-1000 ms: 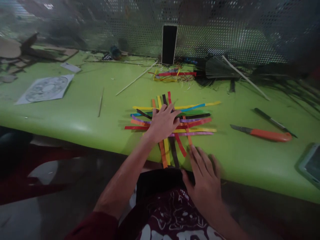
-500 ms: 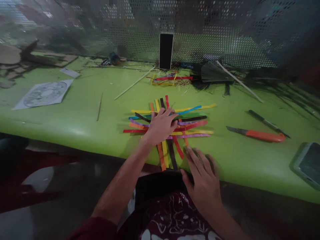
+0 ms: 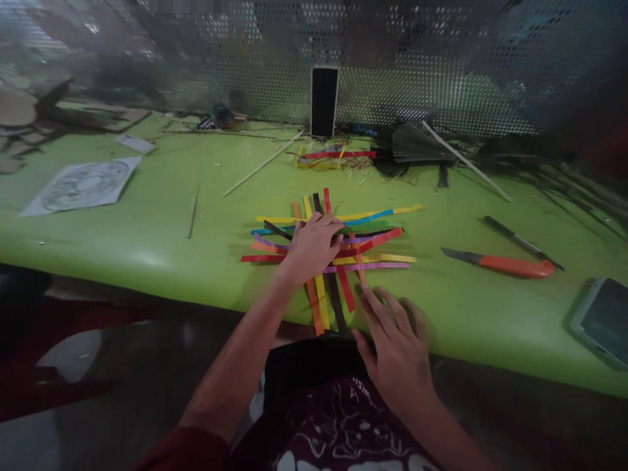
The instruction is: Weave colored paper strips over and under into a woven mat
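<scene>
Left hand point(image 3: 316, 243) spread flat, palm down over crossing of colored strips point(image 3: 371, 244), pressing rather than grasping; beneath palm, cannot tell. Right hand point(image 3: 392, 330) open, thumb apart, index fingertip at near end of orange strip point(image 3: 358, 259); no clear pinch visible. Head view: strips laid crosswise on green table point(image 3: 147, 226), near its front edge, some ends reaching toward person's lap. Orange-handled knife point(image 3: 515, 265) right of strips, beside thin black tool point(image 3: 520, 242). Phone point(image 3: 324, 103) upright behind.

Two hands point(image 3: 315, 244) point(image 3: 396, 343) are showing; beyond them one phone point(image 3: 324, 103) is standing, rightward one orange-handled knife point(image 3: 513, 265) and another phone point(image 3: 603, 322) are lying.
</scene>
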Action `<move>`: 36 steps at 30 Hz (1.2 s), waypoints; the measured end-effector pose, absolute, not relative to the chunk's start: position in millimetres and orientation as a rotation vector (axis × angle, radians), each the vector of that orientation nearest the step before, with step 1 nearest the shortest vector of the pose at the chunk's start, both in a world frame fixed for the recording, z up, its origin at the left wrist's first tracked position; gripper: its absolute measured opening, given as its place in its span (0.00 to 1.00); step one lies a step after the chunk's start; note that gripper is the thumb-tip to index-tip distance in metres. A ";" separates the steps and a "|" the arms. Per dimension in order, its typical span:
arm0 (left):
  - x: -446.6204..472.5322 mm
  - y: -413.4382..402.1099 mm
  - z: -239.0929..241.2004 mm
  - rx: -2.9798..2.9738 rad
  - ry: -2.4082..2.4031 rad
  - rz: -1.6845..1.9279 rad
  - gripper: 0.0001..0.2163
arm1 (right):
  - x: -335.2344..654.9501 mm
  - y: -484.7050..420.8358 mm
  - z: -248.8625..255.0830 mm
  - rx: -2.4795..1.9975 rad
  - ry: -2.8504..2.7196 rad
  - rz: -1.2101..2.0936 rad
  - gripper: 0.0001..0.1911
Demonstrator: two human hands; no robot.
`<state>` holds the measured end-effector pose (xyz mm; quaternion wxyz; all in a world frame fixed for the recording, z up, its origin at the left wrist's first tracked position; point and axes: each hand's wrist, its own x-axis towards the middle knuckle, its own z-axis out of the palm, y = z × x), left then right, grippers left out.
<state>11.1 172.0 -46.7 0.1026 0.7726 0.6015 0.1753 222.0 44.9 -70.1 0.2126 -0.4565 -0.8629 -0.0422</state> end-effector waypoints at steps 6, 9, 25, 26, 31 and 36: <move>10.2 173.5 -47.8 2.296 1.762 0.533 0.13 | 224.3 44.8 -73.1 -1.243 -2.412 -0.135 0.33; 9.9 174.5 -48.2 2.292 1.752 0.542 0.13 | 223.4 44.6 -73.2 -1.240 -2.405 -0.147 0.35; 12.8 169.8 -49.5 2.265 1.773 0.598 0.13 | 238.7 78.4 -25.4 -1.036 -2.284 0.119 0.14; 13.4 169.4 -49.1 2.268 1.778 0.584 0.13 | 236.2 94.8 -14.5 -1.003 -2.304 0.102 0.11; 14.0 165.9 -48.7 2.364 1.793 0.527 0.14 | 206.3 209.3 10.0 -1.249 -2.593 0.191 0.08; 13.4 164.6 -48.6 2.430 1.769 0.469 0.17 | 190.9 268.6 -8.1 -1.372 -2.734 0.342 0.09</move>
